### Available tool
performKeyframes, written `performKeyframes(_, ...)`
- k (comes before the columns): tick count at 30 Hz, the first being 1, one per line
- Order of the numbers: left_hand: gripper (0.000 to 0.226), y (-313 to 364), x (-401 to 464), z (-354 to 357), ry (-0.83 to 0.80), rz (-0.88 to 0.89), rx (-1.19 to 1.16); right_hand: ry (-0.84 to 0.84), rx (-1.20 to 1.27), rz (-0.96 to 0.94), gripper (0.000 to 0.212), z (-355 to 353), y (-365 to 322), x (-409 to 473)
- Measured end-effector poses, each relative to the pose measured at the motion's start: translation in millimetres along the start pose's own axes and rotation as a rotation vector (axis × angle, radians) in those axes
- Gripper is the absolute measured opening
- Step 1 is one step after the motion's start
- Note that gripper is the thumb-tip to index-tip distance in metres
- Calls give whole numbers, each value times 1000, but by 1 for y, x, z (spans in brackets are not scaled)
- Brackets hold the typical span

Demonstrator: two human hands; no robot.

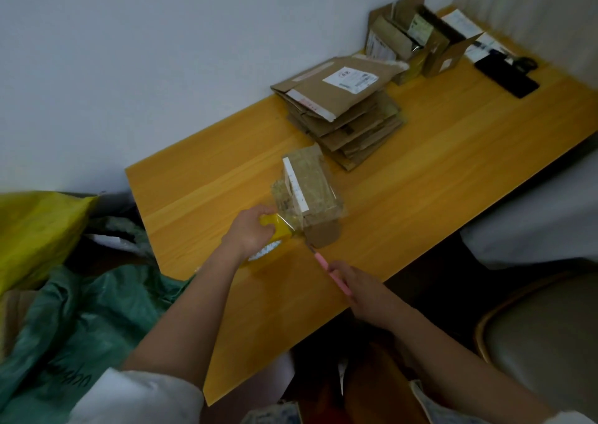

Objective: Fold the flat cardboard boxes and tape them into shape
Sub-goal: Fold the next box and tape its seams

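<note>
Head view looks down on our wooden table (pixel 420 171), where a small folded cardboard box (pixel 310 193) sits near the front left edge, wrapped in clear tape. Our left hand (pixel 249 232) curls its fingers tight around a yellow tape roll (pixel 275 229), and a strip of clear tape (pixel 293 219) runs from the roll up to the box. Our right hand (pixel 362 289) pinches a pink-handled cutter (pixel 326 266) between closed fingers, its tip (pixel 311 247) just beside the box's loose brown flap (pixel 323 232) and close to the strip. A stack of flat boxes (pixel 346 116) waits further back, well apart from our hands, with some already shaped boxes (pixel 411 38) in the far corner.

We judge this to be the cutting step. The risk is in the blade: it points toward our left hand, so a slip along the taut strip could reach those fingers. If the strip goes slack, the cutter may drag and tear it unevenly, or the tape may fold back and stick to itself. The box is light, so pulling on the roll could tug it sideways or lift the seam open. The blade might also score the cardboard flap.
</note>
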State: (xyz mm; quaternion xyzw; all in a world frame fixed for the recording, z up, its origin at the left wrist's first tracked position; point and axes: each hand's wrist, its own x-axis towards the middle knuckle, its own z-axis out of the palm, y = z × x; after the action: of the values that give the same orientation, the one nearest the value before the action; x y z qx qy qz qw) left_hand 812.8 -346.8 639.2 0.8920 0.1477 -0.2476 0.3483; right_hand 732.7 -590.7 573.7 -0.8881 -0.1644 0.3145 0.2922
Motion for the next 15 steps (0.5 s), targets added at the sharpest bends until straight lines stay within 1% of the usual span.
performKeyframes(2, 42, -1, 4, 0, -17, -4, -69, 83, 2, -101, 58, 1, 1, -4)
performKeyframes(4, 33, -1, 5, 0, -23, -4, -100, 188, -20, -181, 48, -1, -5, -4)
performKeyframes(6, 25, -2, 9, 2, 16, -15, -74, 267, -37, -243, 45, -4, -14, -2)
performKeyframes(8, 27, -6, 14, 5, 25, -24, -57, 309, -46, -273, 50, -7, -21, -1)
performKeyframes(11, 32, -7, 15, 6, 26, -47, -104, 340, -46, -286, 61, -12, -28, 2)
performKeyframes(15, 39, -6, 12, 5, 39, -58, -127, 350, 36, -307, 70, -14, -33, 8)
